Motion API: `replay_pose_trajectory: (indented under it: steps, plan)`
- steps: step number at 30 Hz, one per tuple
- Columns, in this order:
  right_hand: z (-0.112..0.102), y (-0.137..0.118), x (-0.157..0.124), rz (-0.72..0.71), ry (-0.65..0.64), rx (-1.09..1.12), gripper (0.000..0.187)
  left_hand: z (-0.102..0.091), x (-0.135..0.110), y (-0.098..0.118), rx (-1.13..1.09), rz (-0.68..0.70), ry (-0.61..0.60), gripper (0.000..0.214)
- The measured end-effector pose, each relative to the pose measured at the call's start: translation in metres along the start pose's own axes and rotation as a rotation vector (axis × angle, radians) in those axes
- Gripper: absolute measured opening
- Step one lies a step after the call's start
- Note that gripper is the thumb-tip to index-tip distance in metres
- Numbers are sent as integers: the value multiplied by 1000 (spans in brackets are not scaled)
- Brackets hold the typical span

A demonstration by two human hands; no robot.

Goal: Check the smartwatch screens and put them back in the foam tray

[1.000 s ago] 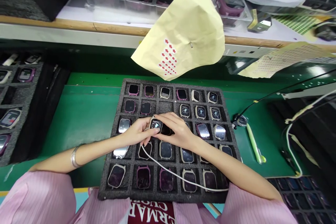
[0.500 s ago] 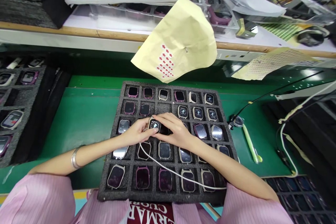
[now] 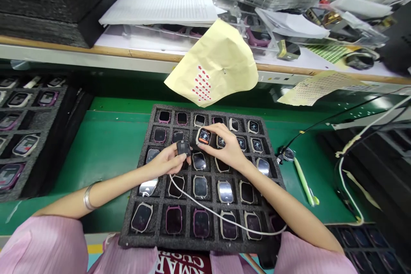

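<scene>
A black foam tray with several rows of smartwatch bodies lies on the green bench in front of me. My right hand pinches a beige watch body with a lit orange screen over the tray's second row. My left hand grips a small black charging dock, held just above the third row. A white cable runs from the dock across the tray toward my right sleeve.
A yellow sheet with red arrow stickers hangs from the shelf edge above the tray. Another foam tray of watches sits at the left. A green pen and black cables lie right of the tray.
The watch and the dock were held together between both hands; now they are apart. My right hand has carried the watch up toward the second row, and its screen shows orange.
</scene>
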State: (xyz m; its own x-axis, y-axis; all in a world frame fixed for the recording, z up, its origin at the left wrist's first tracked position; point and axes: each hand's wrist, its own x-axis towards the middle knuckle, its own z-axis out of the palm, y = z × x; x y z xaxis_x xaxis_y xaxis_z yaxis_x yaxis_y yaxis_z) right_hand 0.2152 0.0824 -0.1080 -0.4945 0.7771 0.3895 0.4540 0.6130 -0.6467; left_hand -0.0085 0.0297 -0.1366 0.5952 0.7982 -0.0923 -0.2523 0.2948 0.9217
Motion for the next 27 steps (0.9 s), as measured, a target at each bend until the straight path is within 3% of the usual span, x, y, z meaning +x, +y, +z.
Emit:
replay_pose_trajectory:
  steps: [3, 6, 11, 14, 17, 20, 24, 27]
  plan:
    - [-3, 14, 2, 15, -126, -216, 36, -7, -10, 4, 57, -28, 60, 37]
    - [4, 10, 13, -27, -188, -370, 40, -13, -17, 1, 77, -48, 60, 39]
    - [35, -17, 52, -147, -418, -551, 29, -13, -18, -2, 48, -81, 97, 40]
    - [52, -22, 67, -136, -450, -559, 23, -13, -17, -1, 54, -102, 118, 39]
    - [54, -16, 70, -113, -414, -539, 23, -15, -17, 0, 60, -109, 106, 37]
    - [39, -7, 68, -57, -326, -501, 30, -17, -16, 0, 51, -114, 94, 34]
    - [18, -12, 61, 22, -147, -174, 29, -19, -13, 0, 42, -128, 77, 36]
    - [19, -27, 46, -63, -268, 39, 30, -20, -13, 2, 41, -140, 69, 42]
